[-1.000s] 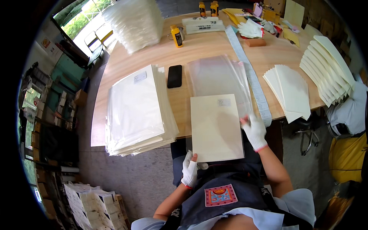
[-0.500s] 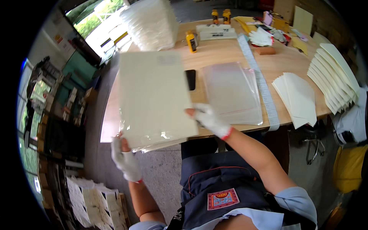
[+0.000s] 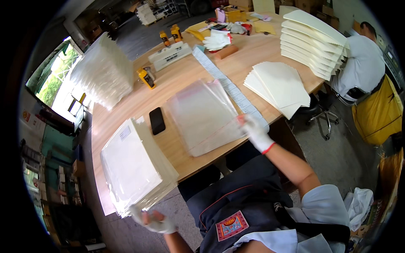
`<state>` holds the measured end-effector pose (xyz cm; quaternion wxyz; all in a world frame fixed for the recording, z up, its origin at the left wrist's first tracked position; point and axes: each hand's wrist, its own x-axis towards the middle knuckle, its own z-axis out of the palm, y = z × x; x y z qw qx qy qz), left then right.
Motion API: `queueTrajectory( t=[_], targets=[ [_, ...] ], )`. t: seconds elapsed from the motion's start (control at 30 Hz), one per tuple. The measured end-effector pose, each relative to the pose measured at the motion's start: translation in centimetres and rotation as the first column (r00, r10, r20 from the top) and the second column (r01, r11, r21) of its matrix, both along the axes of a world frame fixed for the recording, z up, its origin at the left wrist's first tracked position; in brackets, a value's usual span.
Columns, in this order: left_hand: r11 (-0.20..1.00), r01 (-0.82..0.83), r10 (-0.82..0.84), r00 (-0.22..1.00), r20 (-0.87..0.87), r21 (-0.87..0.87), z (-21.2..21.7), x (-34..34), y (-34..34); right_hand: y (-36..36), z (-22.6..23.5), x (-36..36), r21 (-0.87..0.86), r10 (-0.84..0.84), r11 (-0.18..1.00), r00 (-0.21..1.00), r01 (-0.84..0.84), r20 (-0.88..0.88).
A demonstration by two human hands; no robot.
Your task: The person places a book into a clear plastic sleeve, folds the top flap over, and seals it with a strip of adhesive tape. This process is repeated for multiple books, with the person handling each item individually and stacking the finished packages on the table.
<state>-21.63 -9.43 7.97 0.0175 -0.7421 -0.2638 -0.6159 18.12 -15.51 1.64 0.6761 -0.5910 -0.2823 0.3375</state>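
Left hand (image 3: pixel 152 220) pinches the near corner of the bagged-sheet stack (image 3: pixel 135 166) on the tabletop (image 3: pixel 177 88), right hand (image 3: pixel 254 130) grips a clear bag (image 3: pixel 204 116); judging by this, filling it needs a cream sheet (image 3: pixel 280 86)

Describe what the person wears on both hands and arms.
Both the left hand and the right hand wear thin white fabric gloves. The right glove ends in a red-edged cuff at the wrist. Both forearms are uncovered; a short light-blue sleeve covers the right upper arm. No watch or other markings show.
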Motion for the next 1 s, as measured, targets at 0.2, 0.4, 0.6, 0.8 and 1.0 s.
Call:
queueTrajectory(
  t=[0.2, 0.4, 0.6, 0.8, 1.0],
  targets=[
    [0.893, 0.299, -0.414, 0.84, -0.352, -0.337, -0.8, 13.3, -2.5, -9.1, -1.4, 13.3, -0.284, -0.433, 0.9, 0.754, 0.331, -0.494],
    [0.923, 0.034, -0.305, 0.672, -0.674, -0.384, -7.1, 21.1, 5.4, -9.1, -3.8, 17.1, -0.165, -0.265, 0.959, 0.526, 0.229, -0.808],
    [0.955, -0.123, -0.189, 0.448, -0.874, -0.27, -7.8, 21.8, 8.0, -8.8, -4.5, 20.7, -0.07, -0.406, 0.87, 0.627, 0.488, -0.665],
    [0.888, -0.278, -0.265, 0.34, -0.902, -0.366, -6.9, 23.3, 9.7, -10.5, -5.1, 26.7, 0.139, -0.46, 0.794, 0.734, 0.592, -0.499],
    [0.829, -0.289, -0.319, 0.459, -0.829, -0.479, -6.3, 21.4, 10.4, -12.7, 1.2, 16.4, 0.04, -0.347, 0.91, 0.812, 0.412, -0.469]
  ],
)
